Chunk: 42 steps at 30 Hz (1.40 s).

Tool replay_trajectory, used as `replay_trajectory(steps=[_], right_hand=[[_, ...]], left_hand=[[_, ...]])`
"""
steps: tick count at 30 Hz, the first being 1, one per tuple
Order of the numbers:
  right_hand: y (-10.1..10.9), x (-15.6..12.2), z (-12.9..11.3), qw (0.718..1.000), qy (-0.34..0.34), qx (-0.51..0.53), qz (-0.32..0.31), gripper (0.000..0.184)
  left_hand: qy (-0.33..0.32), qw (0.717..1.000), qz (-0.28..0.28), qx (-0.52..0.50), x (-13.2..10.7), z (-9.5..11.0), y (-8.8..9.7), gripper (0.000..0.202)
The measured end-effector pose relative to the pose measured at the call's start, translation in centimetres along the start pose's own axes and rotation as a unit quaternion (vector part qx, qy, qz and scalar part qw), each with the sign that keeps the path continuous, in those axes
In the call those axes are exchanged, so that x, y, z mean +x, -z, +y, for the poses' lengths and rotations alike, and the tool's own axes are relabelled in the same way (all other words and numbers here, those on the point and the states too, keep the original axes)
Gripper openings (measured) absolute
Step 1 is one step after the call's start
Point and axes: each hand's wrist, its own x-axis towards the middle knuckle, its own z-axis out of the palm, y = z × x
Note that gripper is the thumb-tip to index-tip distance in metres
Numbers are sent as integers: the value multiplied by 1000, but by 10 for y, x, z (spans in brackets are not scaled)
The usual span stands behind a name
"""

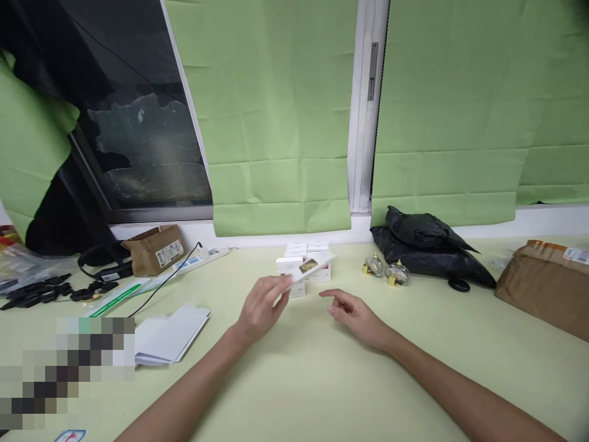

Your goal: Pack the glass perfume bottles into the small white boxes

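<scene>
My left hand [264, 307] is closed, pinching one end of a thin white box [317, 265] with a dark picture on its face. That box is tilted, its far end raised to the right. Behind it stands a small group of white boxes [289, 265] on the table, partly hidden by the held one. My right hand [356, 316] hovers just right of the group with its index finger stretched out and the others loosely bent. Nothing shows between its fingers.
Two glass bottles with gold caps [396, 273] stand right of the boxes. Farther right are black plastic bags [423, 248] and a brown carton [545, 285]. To the left lie white papers [172, 334], a power strip [197, 261], an opened cardboard box [156, 248] and black parts [39, 291].
</scene>
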Motion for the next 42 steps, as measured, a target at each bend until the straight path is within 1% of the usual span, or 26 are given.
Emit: replay_trajectory(steps=[3,6,7,11,13,16,17,18,20,24,27,29,31,34,38,42], right_hand=[[0,-1,-3,999,27,19,10,47],[0,0,-1,998,36,45,27,47],[0,0,0,997,36,56,26,48],[-1,3,5,992,33,123,21,46],[-2,5,7,985,13,167,35,47],[-3,6,7,970,-32,228,73,44],[-3,6,7,964,-45,246,86,43],[-3,6,6,959,-56,261,98,41],[-1,6,3,950,-71,280,116,40],[1,4,-2,947,-85,289,106,42],[2,3,-8,946,-97,293,98,45],[3,2,-12,946,-99,296,91,47],[4,2,-14,947,-96,295,86,51],[6,1,-14,953,-90,275,91,58],[8,1,-8,964,-83,238,86,61],[9,3,-4,965,-81,236,77,61]], left_hand=[[-57,996,-54,-46,-6,17,-9,66],[-95,989,-97,-58,-12,28,-17,61],[-105,988,-100,-55,-13,31,-18,58],[-140,986,-81,-43,-8,42,-21,51],[-152,983,-88,-44,-4,45,-22,49],[-160,980,-107,-51,0,46,-22,47],[-155,980,-114,-58,1,45,-21,52],[-143,980,-120,-68,2,43,-21,60],[-106,981,-134,-88,2,39,-19,75],[-18,981,-168,-100,1,34,-17,68],[23,966,-214,-140,-1,34,-16,75],[40,954,-244,-171,-1,37,-16,75],[43,945,-261,-190,0,40,-15,73],[28,944,-262,-200,1,43,-15,73],[5,947,-257,-195,1,43,-16,87],[-8,947,-260,-191,2,41,-17,95]])
